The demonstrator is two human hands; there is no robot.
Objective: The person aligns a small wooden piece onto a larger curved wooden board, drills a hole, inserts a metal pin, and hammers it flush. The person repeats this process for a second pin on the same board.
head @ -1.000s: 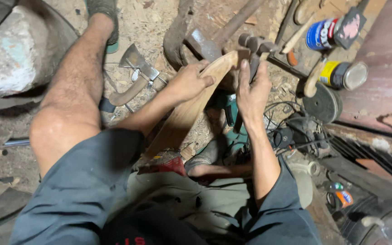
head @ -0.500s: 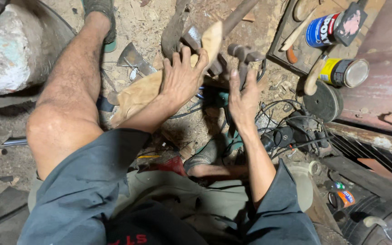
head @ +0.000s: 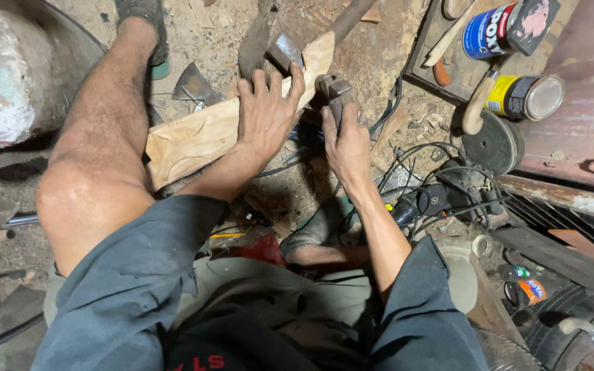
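Observation:
My left hand (head: 266,113) lies flat, fingers spread, on a pale carved wooden plank (head: 194,137) and presses it down. The plank runs slantwise from beside my bare left knee up to the right, and its far end rests by a metal hammer head (head: 284,49). My right hand (head: 348,144) is just right of the plank. Its fingers are wrapped around a grey metal clamp-like tool (head: 333,88). I cannot tell whether that tool touches the plank.
A blue can (head: 493,31) and a yellow can (head: 524,96) lie at the top right above a dark metal disc (head: 496,141). A black power tool (head: 441,196) with tangled cables sits to the right. A hatchet head (head: 194,84) and a big stone (head: 8,75) are to the left.
The plank swung from a steep upward slant to a flatter one, its near end moving left. My left hand slid up and spread flat on it. My right hand closed around the metal tool.

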